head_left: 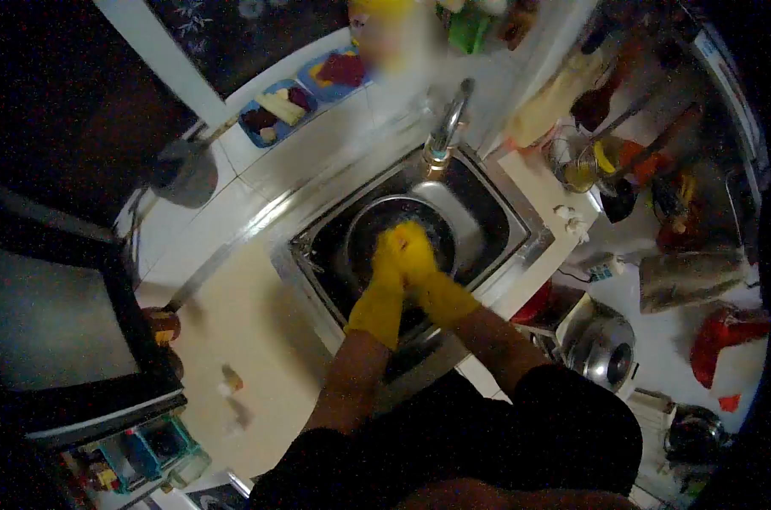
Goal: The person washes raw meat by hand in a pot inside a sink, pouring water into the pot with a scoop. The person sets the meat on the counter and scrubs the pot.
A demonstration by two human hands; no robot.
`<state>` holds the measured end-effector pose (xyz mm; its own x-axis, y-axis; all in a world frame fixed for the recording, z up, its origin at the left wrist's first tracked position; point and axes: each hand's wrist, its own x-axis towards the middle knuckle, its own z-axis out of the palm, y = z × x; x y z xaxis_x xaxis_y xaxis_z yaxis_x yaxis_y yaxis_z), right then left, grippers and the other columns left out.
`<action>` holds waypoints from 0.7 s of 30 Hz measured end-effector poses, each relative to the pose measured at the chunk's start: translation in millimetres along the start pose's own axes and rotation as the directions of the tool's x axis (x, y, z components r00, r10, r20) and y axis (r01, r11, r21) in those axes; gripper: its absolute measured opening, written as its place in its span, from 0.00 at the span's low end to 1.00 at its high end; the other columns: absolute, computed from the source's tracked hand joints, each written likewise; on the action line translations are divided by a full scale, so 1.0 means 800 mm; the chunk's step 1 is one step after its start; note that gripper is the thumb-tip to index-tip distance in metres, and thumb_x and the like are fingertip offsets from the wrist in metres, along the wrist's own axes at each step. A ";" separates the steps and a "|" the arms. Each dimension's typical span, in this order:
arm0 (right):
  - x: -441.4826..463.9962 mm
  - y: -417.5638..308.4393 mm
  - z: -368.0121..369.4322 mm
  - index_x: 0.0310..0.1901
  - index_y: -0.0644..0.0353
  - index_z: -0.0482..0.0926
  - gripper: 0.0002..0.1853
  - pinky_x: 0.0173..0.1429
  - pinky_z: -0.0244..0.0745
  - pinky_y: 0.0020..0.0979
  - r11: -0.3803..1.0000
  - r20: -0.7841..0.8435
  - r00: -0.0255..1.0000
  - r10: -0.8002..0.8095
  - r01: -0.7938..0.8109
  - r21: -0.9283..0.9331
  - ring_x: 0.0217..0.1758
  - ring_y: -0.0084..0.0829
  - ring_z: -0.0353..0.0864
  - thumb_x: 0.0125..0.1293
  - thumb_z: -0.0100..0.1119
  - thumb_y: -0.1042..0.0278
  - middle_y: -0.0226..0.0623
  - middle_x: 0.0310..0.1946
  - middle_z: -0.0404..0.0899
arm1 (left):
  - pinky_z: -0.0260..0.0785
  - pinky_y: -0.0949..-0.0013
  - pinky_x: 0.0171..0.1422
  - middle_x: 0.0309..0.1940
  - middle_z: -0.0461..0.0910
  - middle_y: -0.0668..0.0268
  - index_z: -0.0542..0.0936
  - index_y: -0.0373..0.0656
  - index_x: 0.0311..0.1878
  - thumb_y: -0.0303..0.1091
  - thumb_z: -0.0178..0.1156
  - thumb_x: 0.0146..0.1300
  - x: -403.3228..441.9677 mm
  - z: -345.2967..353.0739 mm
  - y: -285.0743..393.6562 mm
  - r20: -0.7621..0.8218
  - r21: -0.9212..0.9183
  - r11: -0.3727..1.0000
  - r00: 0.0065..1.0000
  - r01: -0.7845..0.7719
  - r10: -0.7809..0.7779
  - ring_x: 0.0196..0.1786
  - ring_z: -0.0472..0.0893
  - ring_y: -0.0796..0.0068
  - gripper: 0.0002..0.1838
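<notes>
My left hand (pixel 389 260) and my right hand (pixel 419 257) both wear yellow rubber gloves that reach past the wrists. They are clasped together over a round, dark pan or basin (pixel 365 231) in the metal sink (pixel 464 208). The fingers are closed against each other and somewhat blurred. Whatever may be between them is hidden. Behind the sink stands a curved chrome faucet (pixel 449 126); whether water runs from it I cannot tell.
Blue trays (pixel 294 127) with food-like pieces line the back ledge. Left, a dark-framed appliance (pixel 58 319) stands by the counter (pixel 245 314). Garlic-like white bulbs (pixel 570 219), utensils and a shiny round metal pot (pixel 602 348) are on the right.
</notes>
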<state>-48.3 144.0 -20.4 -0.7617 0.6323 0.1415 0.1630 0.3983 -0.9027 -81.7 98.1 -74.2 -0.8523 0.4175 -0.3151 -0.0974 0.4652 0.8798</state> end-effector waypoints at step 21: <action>0.019 0.056 0.000 0.28 0.62 0.79 0.16 0.33 0.70 0.35 0.918 0.122 0.917 0.381 -0.359 -0.168 0.30 0.32 0.78 0.63 0.58 0.55 0.44 0.22 0.77 | 0.73 0.58 0.51 0.49 0.80 0.54 0.76 0.40 0.55 0.43 0.51 0.66 0.014 0.002 -0.048 0.260 -0.178 0.979 0.964 0.101 -0.052 0.48 0.80 0.55 0.21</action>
<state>-52.1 171.5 -58.9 -0.7125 0.6503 -0.2634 0.5285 0.2505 -0.8112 -86.5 85.9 -111.7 -0.6832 0.5814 -0.4420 -0.2729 0.3582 0.8929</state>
